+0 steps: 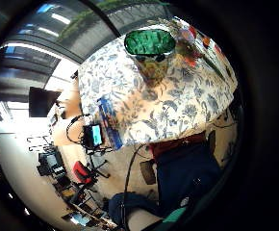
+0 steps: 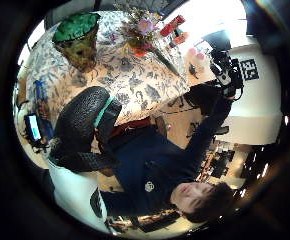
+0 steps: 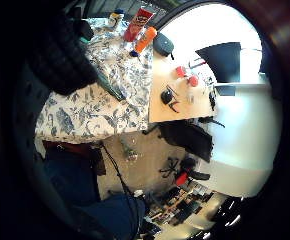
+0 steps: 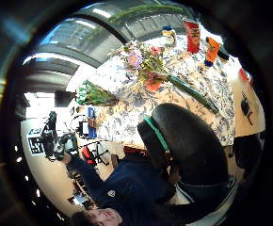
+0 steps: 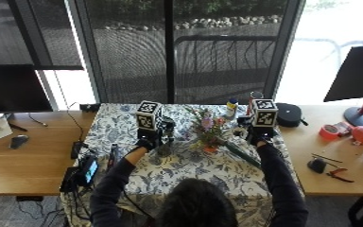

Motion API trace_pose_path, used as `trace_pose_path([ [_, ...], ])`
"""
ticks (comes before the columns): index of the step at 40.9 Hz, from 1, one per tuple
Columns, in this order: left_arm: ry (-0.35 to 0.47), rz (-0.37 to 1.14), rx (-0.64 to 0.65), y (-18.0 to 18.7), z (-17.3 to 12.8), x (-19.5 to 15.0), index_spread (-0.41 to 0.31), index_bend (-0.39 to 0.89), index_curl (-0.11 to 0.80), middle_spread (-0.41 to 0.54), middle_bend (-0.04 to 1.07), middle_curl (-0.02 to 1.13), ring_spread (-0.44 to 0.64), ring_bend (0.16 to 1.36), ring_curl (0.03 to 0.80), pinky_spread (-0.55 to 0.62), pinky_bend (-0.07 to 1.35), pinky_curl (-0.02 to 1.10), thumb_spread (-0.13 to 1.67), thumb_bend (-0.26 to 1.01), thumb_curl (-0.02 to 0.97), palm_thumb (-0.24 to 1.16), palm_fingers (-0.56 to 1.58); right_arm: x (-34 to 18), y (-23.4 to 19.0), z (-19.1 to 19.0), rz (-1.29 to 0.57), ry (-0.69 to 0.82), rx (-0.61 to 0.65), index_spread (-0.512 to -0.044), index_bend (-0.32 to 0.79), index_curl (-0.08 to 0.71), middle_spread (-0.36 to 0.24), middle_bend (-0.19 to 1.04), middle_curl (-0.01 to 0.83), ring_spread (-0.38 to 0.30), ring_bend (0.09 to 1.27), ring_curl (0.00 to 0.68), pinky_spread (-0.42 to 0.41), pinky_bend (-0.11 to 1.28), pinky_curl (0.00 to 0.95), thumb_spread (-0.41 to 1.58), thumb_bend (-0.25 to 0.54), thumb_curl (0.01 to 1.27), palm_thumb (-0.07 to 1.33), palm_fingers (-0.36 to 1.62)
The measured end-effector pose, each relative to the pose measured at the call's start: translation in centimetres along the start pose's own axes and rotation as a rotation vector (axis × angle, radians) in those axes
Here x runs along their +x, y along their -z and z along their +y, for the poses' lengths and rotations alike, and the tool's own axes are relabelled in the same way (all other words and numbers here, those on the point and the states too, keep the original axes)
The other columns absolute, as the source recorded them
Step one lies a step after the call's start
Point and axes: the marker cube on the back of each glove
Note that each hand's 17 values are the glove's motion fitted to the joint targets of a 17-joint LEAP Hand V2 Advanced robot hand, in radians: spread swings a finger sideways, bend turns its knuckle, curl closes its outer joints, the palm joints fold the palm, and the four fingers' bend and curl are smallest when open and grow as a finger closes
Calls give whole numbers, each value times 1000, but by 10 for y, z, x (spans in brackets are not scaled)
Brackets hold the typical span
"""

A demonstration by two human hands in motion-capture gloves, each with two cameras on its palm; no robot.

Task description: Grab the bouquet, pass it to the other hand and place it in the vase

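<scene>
The bouquet (image 5: 210, 132), pink and purple flowers with long green stems, lies on the flowered tablecloth (image 5: 187, 175) between my hands. Its stems point toward the table's right side. The vase (image 5: 164, 150) stands upright just left of the bouquet, its open mouth (image 1: 149, 42) empty. My left hand (image 5: 147, 143) hovers beside the vase and holds nothing; its fingers (image 2: 82, 125) hang relaxed. My right hand (image 5: 260, 135) hovers right of the bouquet (image 4: 146, 66), above the stems (image 3: 110, 87), with a relaxed thumb (image 4: 188, 141) and nothing in it.
A red can (image 3: 140, 22), an orange bottle (image 3: 147, 37) and a small bottle (image 5: 232, 107) stand at the back of the cloth. A black pouch (image 5: 288, 115) and small tools lie on the wooden table to the right. A phone (image 5: 87, 171) sits at the cloth's left edge.
</scene>
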Motion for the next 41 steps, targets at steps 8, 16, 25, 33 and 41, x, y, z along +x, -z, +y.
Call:
trace_pose_path([
  [8, -29, 16, 19, 1, -1, 8, -32, 151, 299, 234, 177, 209, 292, 569, 244, 413, 314, 261, 1138, 16, 236, 395, 168, 17, 2, -21, -15, -89, -11, -279, 91, 174, -49, 285, 332, -38, 505, 298, 147, 458, 315, 1183, 53, 214, 426, 529],
  [16, -56, 32, 103, 7, 5, 18, -25, 156, 307, 247, 173, 225, 297, 577, 254, 414, 328, 279, 1147, -29, 240, 347, 148, 41, -19, -52, -58, -183, -35, -258, 82, 167, -47, 271, 349, -43, 525, 316, 162, 502, 338, 1154, 21, 243, 467, 548],
  [25, -72, 36, 164, 3, 9, 19, -23, 156, 315, 245, 181, 244, 299, 583, 261, 415, 331, 292, 1152, -27, 243, 293, 141, 63, -64, -73, -116, -261, -74, -245, 68, 162, -51, 261, 364, -55, 547, 332, 166, 549, 358, 1121, 3, 273, 523, 589],
  [33, -75, 25, 154, 2, 14, 21, -23, 155, 319, 243, 181, 259, 301, 586, 265, 414, 335, 303, 1153, -26, 244, 256, 140, 79, -110, -86, -129, -340, -111, -230, 60, 147, -77, 284, 386, -97, 574, 346, 141, 584, 367, 1068, 4, 308, 629, 640],
  [41, -75, 20, 140, -2, 15, 22, -22, 154, 322, 242, 184, 273, 302, 586, 267, 414, 331, 310, 1157, -21, 247, 239, 140, 77, -155, -91, -164, -299, -204, -229, 88, 154, -96, 295, 403, -131, 567, 357, 131, 561, 367, 1029, -13, 326, 680, 627],
])
